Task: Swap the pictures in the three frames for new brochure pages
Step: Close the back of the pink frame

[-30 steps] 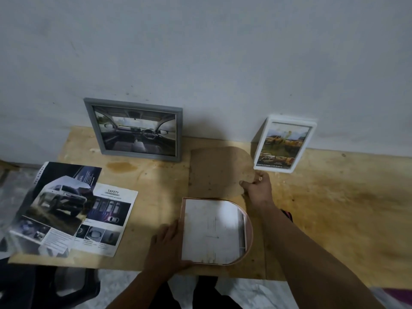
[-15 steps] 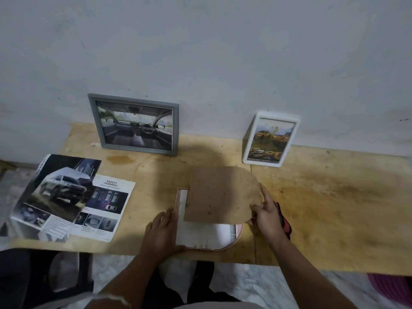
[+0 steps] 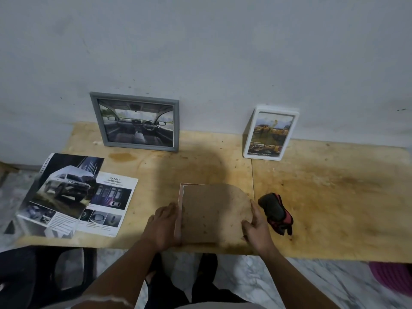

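At the near edge of the wooden table [image 3: 334, 197], an arch-shaped pink frame [image 3: 180, 192] lies face down with its brown backing board [image 3: 214, 212] set into it, the rounded end pointing right; a thin strip of white shows between board and frame along the left and far sides. The left hand [image 3: 162, 226] rests against the frame's left side, fingers held together and fairly straight, their tips touching the frame's edge. The right hand [image 3: 256, 226] sits at the rounded right end of the board, fingers bent and close together on the board's edge, the thumb laid along the curve; whether it pinches the board or only presses on it cannot be told. The board lies flat between the two hands. Just right of the right hand a black and red tool [image 3: 275, 211] lies on the table, its kind unclear. To the left, well apart from the frame, a car brochure [image 3: 62, 190] lies partly over a loose page headed SAFETY [image 3: 111, 204]. Farther back, a grey frame [image 3: 136, 121] with a car-interior picture leans against the wall [image 3: 223, 52] on the left, and a white frame [image 3: 270, 133] with a picture of yellow vehicles stands upright on the right.
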The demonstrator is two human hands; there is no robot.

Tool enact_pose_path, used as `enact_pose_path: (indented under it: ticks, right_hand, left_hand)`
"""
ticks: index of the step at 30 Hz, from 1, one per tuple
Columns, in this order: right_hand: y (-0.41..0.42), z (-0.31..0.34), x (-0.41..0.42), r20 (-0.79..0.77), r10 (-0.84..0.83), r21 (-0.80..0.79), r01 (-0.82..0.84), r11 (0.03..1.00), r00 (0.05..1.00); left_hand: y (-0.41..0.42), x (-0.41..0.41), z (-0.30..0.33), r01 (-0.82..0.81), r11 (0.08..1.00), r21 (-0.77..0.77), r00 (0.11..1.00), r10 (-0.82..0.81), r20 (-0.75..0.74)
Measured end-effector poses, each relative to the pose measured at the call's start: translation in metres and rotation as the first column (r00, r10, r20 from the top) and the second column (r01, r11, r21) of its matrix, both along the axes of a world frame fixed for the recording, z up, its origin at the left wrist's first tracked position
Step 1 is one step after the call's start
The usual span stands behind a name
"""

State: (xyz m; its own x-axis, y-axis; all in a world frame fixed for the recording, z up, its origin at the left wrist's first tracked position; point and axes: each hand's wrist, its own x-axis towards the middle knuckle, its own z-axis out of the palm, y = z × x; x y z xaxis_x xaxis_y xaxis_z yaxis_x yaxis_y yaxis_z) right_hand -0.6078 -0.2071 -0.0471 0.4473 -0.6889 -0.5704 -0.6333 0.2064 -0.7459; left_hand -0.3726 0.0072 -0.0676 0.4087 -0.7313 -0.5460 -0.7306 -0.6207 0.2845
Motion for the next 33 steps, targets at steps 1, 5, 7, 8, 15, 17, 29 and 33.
enact_pose_path:
  ticks: [1,5,7,8,15,17,29,33]
  right_hand:
    - [0.001,-0.002,0.003,-0.019,0.02,-0.008,-0.02,1.0,1.0]
    - [0.005,-0.011,0.012,-0.133,0.127,-0.065,-0.136,0.989,0.983]
    - [0.008,-0.014,0.016,-0.229,0.167,-0.124,-0.199,0.972,0.959]
    - [0.01,-0.013,0.017,-0.275,0.175,-0.148,-0.222,0.964,0.945]
    - [0.012,-0.025,0.019,-0.391,0.198,-0.187,-0.288,0.939,0.899]
    - [0.012,-0.025,0.02,-0.391,0.193,-0.198,-0.287,0.937,0.9]
    - [0.009,-0.026,0.022,-0.388,0.188,-0.179,-0.274,0.945,0.902]
    - [0.007,-0.027,0.022,-0.516,0.226,-0.211,-0.378,0.901,0.826]
  left_hand:
    - [0.0,0.001,0.001,0.012,1.0,0.001,1.0,-0.012,-0.003]
    - [-0.002,0.007,0.002,0.077,0.995,0.055,0.997,-0.077,-0.007]
    - [-0.003,0.007,0.0,0.08,0.994,0.078,0.997,-0.081,0.001]
    - [-0.003,0.006,-0.001,0.078,0.993,0.087,0.997,-0.079,0.008]
    - [-0.001,0.013,-0.001,0.109,0.987,0.115,0.994,-0.106,-0.025]
    - [-0.001,0.014,-0.002,0.111,0.988,0.108,0.994,-0.109,-0.028]
    - [-0.003,0.017,-0.001,0.138,0.986,0.092,0.989,-0.142,0.039]
    - [-0.002,0.022,-0.004,0.155,0.983,0.102,0.986,-0.16,0.05]
